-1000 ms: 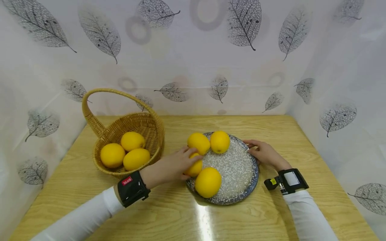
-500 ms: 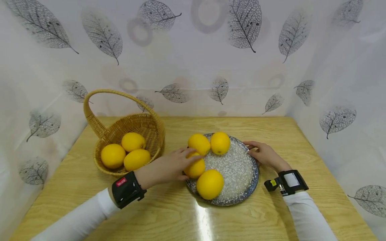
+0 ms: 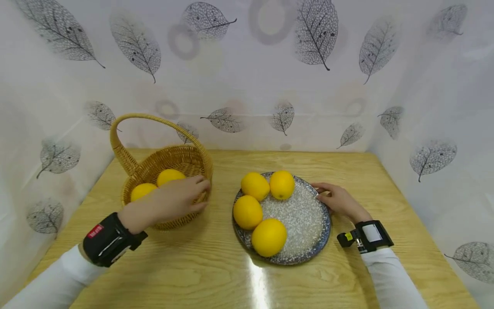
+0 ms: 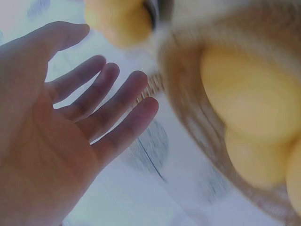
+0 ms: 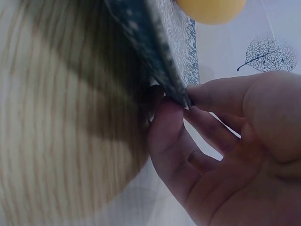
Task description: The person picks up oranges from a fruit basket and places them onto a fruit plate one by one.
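My left hand (image 3: pixel 171 204) is held over the front of the wicker basket (image 3: pixel 129 159), partly covering the lemons (image 3: pixel 170 175) inside it. In the left wrist view its fingers are spread and the palm holds nothing, with the basket's lemons (image 4: pixel 249 99) off to the side. A round speckled grey plate (image 3: pixel 301 227) with a dark blue rim lies right of the basket. Several lemons (image 3: pixel 248 212) sit along its left and back side. My right hand (image 3: pixel 339 201) pinches the plate's right rim (image 5: pixel 164 66) between thumb and fingers, some fingers underneath.
Everything stands on a light wooden table (image 3: pixel 216 266). The basket's tall arched handle (image 3: pixel 162 119) rises above its opening. A pale leaf-patterned sheet (image 3: pixel 247 86) encloses the table at the back and both sides.
My left hand has let go of a lemon at the plate's left side and moved left over the basket. That lemon stays on the plate; my right hand still holds the rim.
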The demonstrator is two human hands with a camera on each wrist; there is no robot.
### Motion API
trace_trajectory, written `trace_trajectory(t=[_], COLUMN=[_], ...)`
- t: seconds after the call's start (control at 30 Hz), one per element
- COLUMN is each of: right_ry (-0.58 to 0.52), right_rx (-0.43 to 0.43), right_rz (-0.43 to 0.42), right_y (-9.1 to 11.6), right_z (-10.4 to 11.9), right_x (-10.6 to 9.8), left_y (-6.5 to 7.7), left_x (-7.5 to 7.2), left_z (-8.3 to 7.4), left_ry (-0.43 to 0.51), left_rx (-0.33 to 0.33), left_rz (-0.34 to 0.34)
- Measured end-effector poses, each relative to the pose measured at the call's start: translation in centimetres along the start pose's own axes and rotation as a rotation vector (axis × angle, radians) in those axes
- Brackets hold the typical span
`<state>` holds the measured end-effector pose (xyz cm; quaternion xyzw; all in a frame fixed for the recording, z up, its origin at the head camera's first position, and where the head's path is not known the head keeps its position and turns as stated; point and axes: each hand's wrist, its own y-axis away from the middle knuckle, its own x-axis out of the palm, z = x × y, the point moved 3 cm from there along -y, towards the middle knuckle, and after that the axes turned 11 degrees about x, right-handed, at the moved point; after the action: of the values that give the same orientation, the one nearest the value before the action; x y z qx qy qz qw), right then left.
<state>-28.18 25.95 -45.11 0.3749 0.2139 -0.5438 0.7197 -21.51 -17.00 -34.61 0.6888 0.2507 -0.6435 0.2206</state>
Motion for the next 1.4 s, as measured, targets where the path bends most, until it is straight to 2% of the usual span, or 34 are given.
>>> trace_trajectory(t=[0.13, 0.33, 0.47, 0.57, 0.7, 0.97, 1.23, 1.4], right_ry=[0.0, 0.014, 0.015, 0.01, 0.0, 0.017, 0.013, 0.003], right_rx=[0.002, -0.01, -0.006, -0.001, 0.005, 0.01, 0.011, 0.023], right_rz=[0.002, -0.009, -0.008, 0.004, 0.004, -0.01, -0.015, -0.007], right_y=[-0.1, -0.3, -0.4, -0.4, -0.5, -0.3, -0.2, -0.3], right_z=[0.0, 0.0, 0.0, 0.0, 0.1, -0.1, -0.1, 0.0], right_x=[0.1, 0.1, 0.5, 0.7, 0.6, 0.2, 0.3, 0.2], left_y=[0.7, 0.6, 1.0, 1.5, 1.5, 0.8, 0.7, 0.8], left_x=[-0.7, 0.0, 1.0, 1.8, 2.4, 2.6, 2.3, 1.2], left_z=[3.3, 8.2, 10.2, 11.0, 11.5, 12.0, 12.3, 11.7], left_ry=[0.03, 0.076, 0.146, 0.202, 0.237, 0.245, 0.223, 0.205], left_rx=[-0.089, -0.223, -0.345, -0.4, -0.398, -0.354, -0.338, -0.314], left_rz=[0.047, 0.113, 0.207, 0.275, 0.301, 0.303, 0.221, 0.163])
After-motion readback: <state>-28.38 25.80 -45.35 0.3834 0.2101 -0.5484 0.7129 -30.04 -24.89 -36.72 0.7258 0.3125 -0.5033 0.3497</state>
